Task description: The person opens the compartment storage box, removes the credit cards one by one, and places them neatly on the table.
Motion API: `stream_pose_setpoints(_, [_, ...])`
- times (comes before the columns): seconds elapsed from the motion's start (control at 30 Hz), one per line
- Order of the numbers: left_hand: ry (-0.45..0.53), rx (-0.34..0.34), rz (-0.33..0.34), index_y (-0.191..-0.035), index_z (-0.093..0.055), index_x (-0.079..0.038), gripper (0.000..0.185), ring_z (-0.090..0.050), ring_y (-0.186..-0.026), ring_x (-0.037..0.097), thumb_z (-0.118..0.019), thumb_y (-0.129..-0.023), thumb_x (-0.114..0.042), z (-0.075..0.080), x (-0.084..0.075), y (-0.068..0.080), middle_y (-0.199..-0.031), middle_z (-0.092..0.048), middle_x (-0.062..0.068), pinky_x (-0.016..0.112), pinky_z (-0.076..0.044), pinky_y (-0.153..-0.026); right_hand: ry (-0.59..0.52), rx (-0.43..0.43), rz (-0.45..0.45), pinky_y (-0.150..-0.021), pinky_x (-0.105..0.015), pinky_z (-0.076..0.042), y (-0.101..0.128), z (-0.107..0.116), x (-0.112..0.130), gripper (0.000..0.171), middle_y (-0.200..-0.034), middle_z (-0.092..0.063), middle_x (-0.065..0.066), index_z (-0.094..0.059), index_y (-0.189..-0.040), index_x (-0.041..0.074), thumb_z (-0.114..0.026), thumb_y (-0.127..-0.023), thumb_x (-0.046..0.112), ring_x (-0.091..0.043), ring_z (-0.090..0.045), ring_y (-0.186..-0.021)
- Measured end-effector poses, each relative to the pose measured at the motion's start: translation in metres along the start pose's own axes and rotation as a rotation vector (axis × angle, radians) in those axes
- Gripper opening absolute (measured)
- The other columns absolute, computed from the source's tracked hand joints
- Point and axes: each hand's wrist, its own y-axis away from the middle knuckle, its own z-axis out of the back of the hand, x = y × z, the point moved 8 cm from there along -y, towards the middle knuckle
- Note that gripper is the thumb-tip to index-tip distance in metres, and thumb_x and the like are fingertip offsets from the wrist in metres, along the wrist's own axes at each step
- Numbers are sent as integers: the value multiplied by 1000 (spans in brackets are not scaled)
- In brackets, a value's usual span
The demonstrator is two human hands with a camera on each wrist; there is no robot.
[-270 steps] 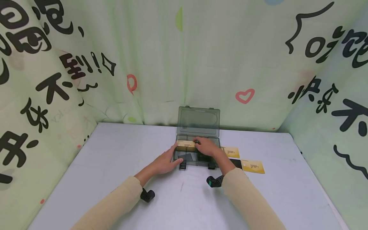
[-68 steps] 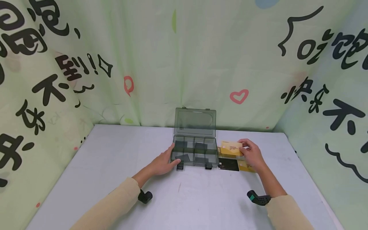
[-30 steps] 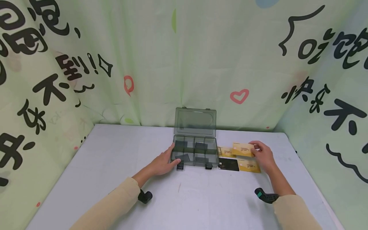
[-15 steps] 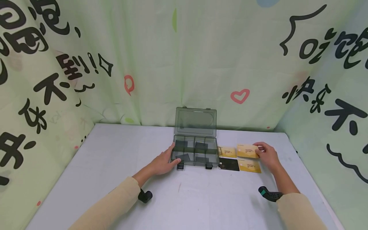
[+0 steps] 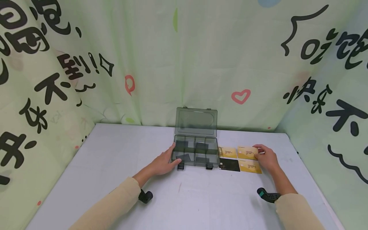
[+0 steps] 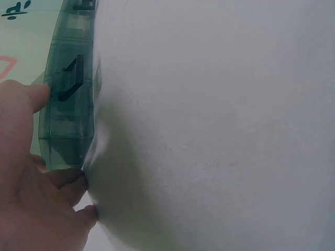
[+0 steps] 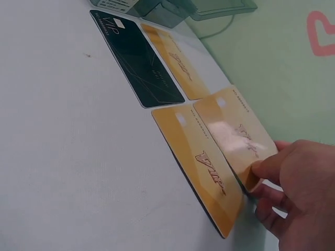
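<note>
The right hand (image 5: 266, 158) pinches a gold card (image 7: 238, 137) by its short end, thumb on top and fingers beneath, low over the desk (image 5: 201, 198) towards its far right corner, beside another gold card (image 7: 201, 166), a third gold card (image 5: 228, 152) and a black card (image 7: 137, 60). The card looks thin, light, stiff and slick, so a hold on its edges suits it best. The left hand (image 5: 164, 163) lies flat with straight fingers against the left end of the open grey divided box (image 5: 195, 155), near the middle of the far edge
</note>
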Motion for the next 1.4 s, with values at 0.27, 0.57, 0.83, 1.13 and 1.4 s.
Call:
stream_pose_setpoints(0.27, [-3,-5,13,-158,-5,-18,81,-31,-145,33,-46,-98,-54,-1,2,0,-162,-21,8,53,-21,-120,33,4,5,-81,-37,-48,-5,-4,-2,38,-122,-48,-26,-51,-135,1,-50,-97,4,-36,-48,-100])
stream_pose_setpoints(0.57, [7,-3,4,-157,-5,-16,80,-32,-144,34,-47,-98,-50,-1,1,0,-161,-22,10,55,-22,-119,117,64,23,-89,-50,-49,-8,-8,2,39,-129,-43,-30,-52,-134,-3,-53,-96,3,-39,-46,-102])
stream_pose_setpoints(0.83, [-10,1,15,-158,-4,-19,80,-32,-145,33,-46,-98,-53,-2,1,0,-162,-21,8,54,-23,-119,103,59,13,-90,-50,-47,-8,-10,2,27,-123,-44,-27,-54,-121,-3,-53,-94,1,-38,-45,-101])
stream_pose_setpoints(1.13, [-8,7,10,-158,-3,-18,81,-33,-144,33,-46,-98,-53,-2,1,-1,-162,-21,8,53,-22,-120,79,29,8,-91,-51,-45,-6,-11,-3,22,-124,-43,-28,-57,-117,-3,-52,-96,4,-38,-44,-101])
stream_pose_setpoints(1.4, [-15,6,15,-158,-5,-17,81,-33,-144,33,-46,-98,-53,-2,2,-2,-161,-22,9,55,-25,-118,73,-11,6,-84,-43,-47,-5,-10,-4,22,-123,-46,-26,-59,-115,-2,-51,-97,9,-36,-45,-100])
